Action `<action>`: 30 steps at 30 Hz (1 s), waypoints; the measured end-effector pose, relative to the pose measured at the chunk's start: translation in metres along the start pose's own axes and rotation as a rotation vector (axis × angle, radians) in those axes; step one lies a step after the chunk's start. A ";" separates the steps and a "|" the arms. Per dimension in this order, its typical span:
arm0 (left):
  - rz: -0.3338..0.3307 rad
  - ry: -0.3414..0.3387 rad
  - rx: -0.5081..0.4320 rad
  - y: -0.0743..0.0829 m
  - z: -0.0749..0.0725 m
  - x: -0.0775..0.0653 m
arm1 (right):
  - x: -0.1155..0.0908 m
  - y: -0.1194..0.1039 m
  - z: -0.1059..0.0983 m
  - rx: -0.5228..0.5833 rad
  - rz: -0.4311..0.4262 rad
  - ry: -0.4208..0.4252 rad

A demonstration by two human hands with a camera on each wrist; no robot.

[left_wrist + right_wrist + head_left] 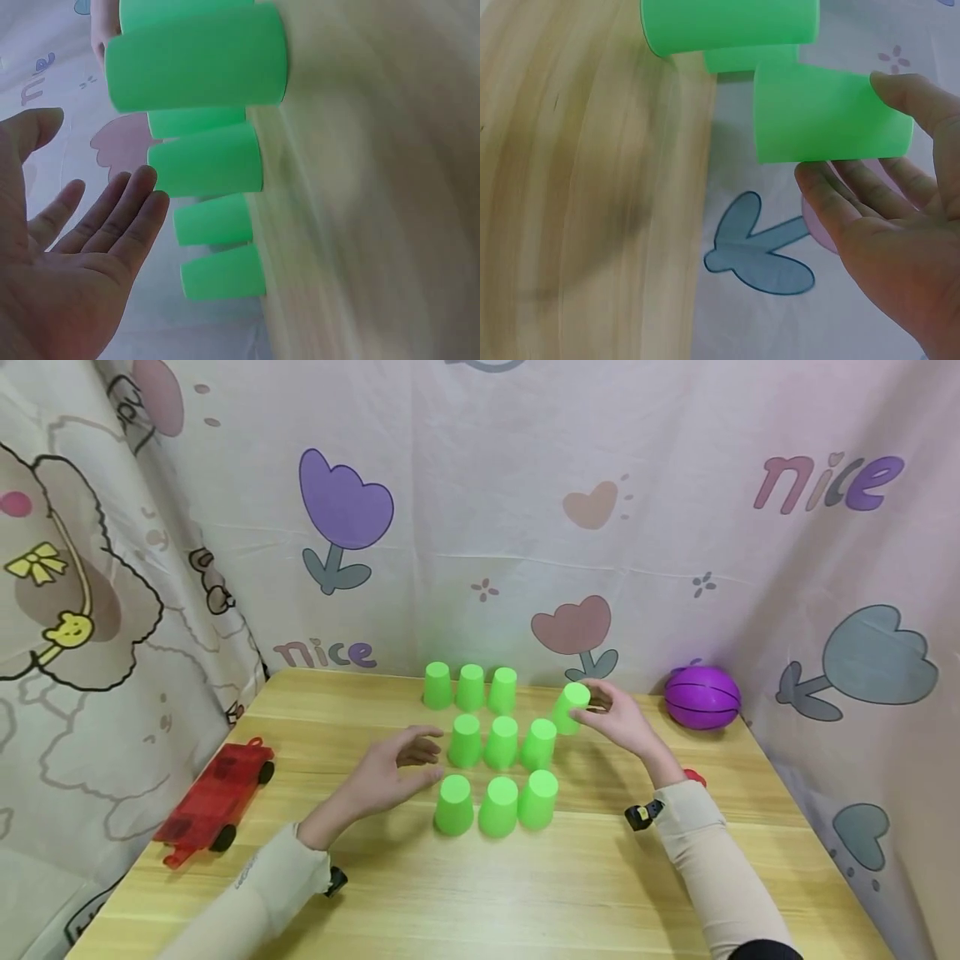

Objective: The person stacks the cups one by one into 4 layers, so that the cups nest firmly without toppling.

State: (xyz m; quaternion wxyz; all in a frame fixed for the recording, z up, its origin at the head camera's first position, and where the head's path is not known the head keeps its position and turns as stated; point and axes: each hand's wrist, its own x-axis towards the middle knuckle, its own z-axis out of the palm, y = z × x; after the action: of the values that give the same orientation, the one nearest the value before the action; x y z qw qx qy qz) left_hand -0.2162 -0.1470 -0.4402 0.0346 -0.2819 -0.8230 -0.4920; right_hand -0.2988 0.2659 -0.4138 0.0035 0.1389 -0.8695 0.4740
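Note:
Upside-down bright green cups stand in three rows of three on the table: a back row (470, 687), a middle row (502, 742) and a front row (498, 807). My right hand (622, 722) pinches one more green cup (572, 708), thumb on one side and fingers on the other, at the right between the back and middle rows. In the right wrist view this cup (829, 116) is lifted off the wood, slightly tilted. My left hand (392, 772) hovers left of the middle and front rows, fingers relaxed and nothing in the palm (64, 300).
A red toy car (213, 797) sits at the table's left edge. A purple ball (702, 697) lies at the back right corner. Partly behind the right wrist shows a small red object (695, 776). A printed curtain (465, 510) hangs right behind the wooden table (480, 902).

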 end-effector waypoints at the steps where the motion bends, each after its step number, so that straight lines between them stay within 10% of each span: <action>1: 0.001 -0.003 -0.009 0.000 0.002 -0.002 | 0.003 0.001 0.002 0.002 -0.004 0.000; 30: 0.021 -0.107 -0.034 -0.009 0.034 -0.019 | 0.061 0.014 0.043 0.001 0.018 0.038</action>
State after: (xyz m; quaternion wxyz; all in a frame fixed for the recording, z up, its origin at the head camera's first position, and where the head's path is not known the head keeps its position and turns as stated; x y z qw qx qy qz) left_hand -0.1970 -0.1302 -0.4708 -0.0093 -0.3169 -0.8122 -0.4897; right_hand -0.3559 0.2228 -0.4410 0.0156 0.1220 -0.8703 0.4768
